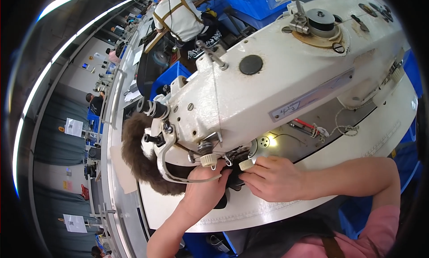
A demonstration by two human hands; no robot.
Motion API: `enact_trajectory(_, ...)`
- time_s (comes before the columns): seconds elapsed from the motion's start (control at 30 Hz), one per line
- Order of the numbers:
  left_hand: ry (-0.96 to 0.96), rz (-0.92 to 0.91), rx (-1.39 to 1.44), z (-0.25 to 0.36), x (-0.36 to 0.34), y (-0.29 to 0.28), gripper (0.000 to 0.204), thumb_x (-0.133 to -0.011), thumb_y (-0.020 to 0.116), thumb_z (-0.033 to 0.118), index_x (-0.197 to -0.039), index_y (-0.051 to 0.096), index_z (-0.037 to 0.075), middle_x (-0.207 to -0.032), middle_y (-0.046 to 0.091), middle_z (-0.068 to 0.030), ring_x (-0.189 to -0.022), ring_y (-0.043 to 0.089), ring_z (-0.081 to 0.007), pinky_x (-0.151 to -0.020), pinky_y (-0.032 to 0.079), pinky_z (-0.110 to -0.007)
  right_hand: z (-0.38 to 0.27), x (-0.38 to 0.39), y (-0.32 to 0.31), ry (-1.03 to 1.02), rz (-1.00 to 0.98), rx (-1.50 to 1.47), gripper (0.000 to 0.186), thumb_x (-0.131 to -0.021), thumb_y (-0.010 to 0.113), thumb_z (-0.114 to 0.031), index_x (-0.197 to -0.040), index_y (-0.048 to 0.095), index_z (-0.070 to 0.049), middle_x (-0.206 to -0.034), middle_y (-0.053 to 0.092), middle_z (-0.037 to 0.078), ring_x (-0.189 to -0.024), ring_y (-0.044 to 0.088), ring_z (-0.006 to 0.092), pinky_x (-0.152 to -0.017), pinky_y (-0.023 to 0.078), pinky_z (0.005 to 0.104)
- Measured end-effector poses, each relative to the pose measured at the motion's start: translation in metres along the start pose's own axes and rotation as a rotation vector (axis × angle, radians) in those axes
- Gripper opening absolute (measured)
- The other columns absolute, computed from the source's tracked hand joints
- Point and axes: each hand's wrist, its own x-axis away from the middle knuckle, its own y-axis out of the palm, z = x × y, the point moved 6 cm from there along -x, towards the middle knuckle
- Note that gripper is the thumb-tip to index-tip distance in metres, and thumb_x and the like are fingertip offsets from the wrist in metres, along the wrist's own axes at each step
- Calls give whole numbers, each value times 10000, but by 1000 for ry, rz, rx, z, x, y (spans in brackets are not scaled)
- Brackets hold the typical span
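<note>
A white sewing machine point(250, 92) spreads across the view, its needle end low and to the left. Below that end, my left hand point(204, 189) is closed on a dark piece of material point(233, 181), with its fingertips partly hidden by the machine. My right hand point(275, 179) pinches the right side of the same dark piece, close to a cream knob point(246, 164). Behind the needle end lies brown fur point(142, 155), curving down toward my left hand; I cannot tell whether it joins the dark piece. The needle itself is hidden.
Red-handled snips point(304, 124) and loose cord point(346, 126) lie under the machine arm, near a small lit lamp point(269, 141). The white table point(268, 209) has a ruler edge. Blue bins point(254, 2) stand behind, where another person point(181, 14) sits.
</note>
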Motion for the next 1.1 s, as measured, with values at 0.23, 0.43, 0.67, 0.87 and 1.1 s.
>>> enact_trajectory(0.23, -15, -71, 95, -10, 2, 5, 112, -838, 669, 68, -900, 694, -21, -727, 653, -177, -645, 628, -361, -594, 510, -413, -4, -3, 20, -7, -187, 77, 389, -737, 677, -170, -1095, 672, -19, -1005, 655, 41, -804, 566, 169, -619, 476, 276)
enact_trajectory(0.43, 189, 119, 35, 2, 1, 3, 93, -803, 681, 49, -884, 675, 4, -734, 635, -164, -643, 612, -348, -570, 493, -415, -16, -10, 46, 8, -411, 248, 297, -744, 595, -152, -977, 680, 12, -1019, 649, 160, -768, 629, 219, -559, 499, 321)
enact_trajectory(0.67, 146, 185, -64, 14, 17, 23, 214, -721, 655, 41, -933, 680, 43, -803, 567, -82, -668, 622, -259, -542, 499, -354, -14, -8, 79, -58, -706, 165, 163, -778, 601, -191, -737, 642, -38, -793, 656, 126, -682, 636, 249, -467, 489, 367)
enact_trajectory(0.87, 157, 190, -164, 32, 28, 43, 240, -694, 623, 81, -922, 657, 15, -860, 568, -84, -725, 602, -214, -556, 506, -318, -5, 12, 19, -308, -351, -289, 166, -862, 594, -237, -815, 656, -91, -759, 643, 68, -567, 600, 264, -476, 483, 349)
enact_trajectory(1.1, 174, 276, -425, 57, 36, 59, 278, -699, 613, 93, -943, 642, -37, -798, 491, -66, -710, 544, -184, -565, 463, -274, 32, -9, 1, -22, -463, 353, 283, -848, 618, -207, -1122, 689, -199, -681, 593, 27, -511, 580, 192, -408, 418, 308)
